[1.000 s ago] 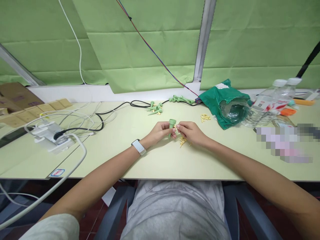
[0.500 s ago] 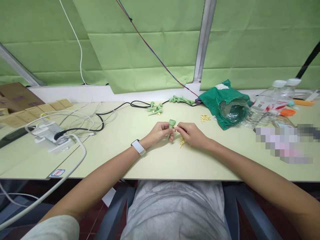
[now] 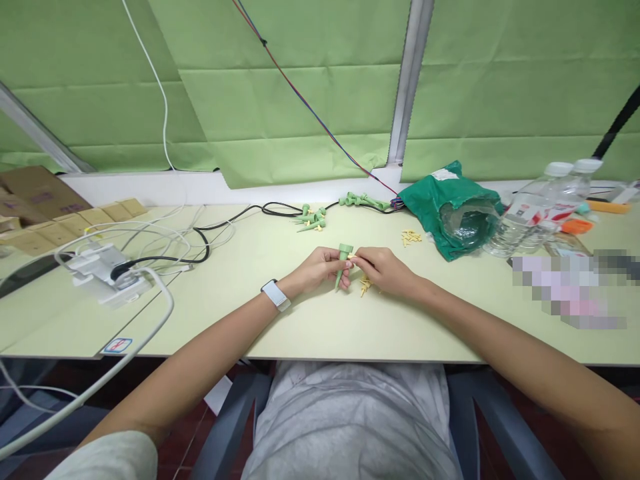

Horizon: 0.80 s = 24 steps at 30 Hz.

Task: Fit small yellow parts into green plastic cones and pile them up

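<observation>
Desk (image 3: 215, 327) cream, green blinds (image 3: 515, 80) behind, plastic spike (image 3: 343, 263) in left hand (image 3: 320, 267).

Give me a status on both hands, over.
Left hand gripping green plastic spike. Right hand pinching small yellow piece against the spike. Loose yellow pieces lying just below the right hand.

Spike (image 3: 343, 265) matt green plastic; desk (image 3: 210, 320) smooth laminate; bottles (image 3: 530, 217) glossy clear plastic
</observation>
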Motion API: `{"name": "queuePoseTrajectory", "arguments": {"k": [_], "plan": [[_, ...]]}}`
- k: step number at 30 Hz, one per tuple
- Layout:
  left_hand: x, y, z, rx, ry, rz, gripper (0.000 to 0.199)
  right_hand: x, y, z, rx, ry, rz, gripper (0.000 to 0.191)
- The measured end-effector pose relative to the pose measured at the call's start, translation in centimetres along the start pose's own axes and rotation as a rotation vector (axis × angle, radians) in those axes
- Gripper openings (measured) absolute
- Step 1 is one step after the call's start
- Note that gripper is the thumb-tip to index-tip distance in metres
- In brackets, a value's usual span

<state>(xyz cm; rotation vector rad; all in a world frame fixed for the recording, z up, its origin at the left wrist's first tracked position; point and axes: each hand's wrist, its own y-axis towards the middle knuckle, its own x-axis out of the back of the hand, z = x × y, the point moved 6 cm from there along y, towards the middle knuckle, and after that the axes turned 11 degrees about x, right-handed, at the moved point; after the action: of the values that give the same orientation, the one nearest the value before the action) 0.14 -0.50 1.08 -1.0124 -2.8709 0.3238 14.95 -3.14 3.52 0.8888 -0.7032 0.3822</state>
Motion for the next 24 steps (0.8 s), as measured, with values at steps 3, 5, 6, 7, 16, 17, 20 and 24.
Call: {"name": "queuePoseTrajectory", "arguments": {"k": [3, 5, 6, 7, 16, 17, 20, 24], "plan": [[0.1, 0.0, -0.5, -0.042, 0.028, -0.021, 0.039, 0.3, 0.1, -0.4, -0.085, 0.09, -0.064, 0.034], [0.3, 0.0, -1.0, -0.082, 0.057, -0.073, 0.038, 0.6, 0.1, -0.8, -0.159, 0.134, -0.132, 0.035], [0.5, 0.0, -1.3, -0.102, 0.066, -0.107, 0.038, 0.7, 0.1, -1.1, -0.191, 0.147, -0.165, 0.037], [0.7, -0.1, -1.5, -0.122, 0.068, -0.145, 0.04, 0.8, 0.1, -1.3, -0.215, 0.157, -0.191, 0.038], [7.1, 1.1, -4.1, -0.298, 0.248, -0.612, 0.032, 0.5, 0.0, -1.9, -0.27, 0.219, -0.178, 0.034], [8.7, 1.4, -5.0, -0.335, 0.28, -0.705, 0.03, 0.6, -0.1, -2.1, -0.271, 0.21, -0.179, 0.033], [13.8, 3.1, -7.3, -0.334, 0.337, -0.952, 0.021, 0.5, -0.2, -2.6, -0.283, 0.191, -0.175, 0.032], [18.7, 5.9, -8.7, -0.153, 0.538, -1.203, 0.015, 0.3, -0.3, -2.8, -0.288, 0.185, -0.152, 0.032]]}}
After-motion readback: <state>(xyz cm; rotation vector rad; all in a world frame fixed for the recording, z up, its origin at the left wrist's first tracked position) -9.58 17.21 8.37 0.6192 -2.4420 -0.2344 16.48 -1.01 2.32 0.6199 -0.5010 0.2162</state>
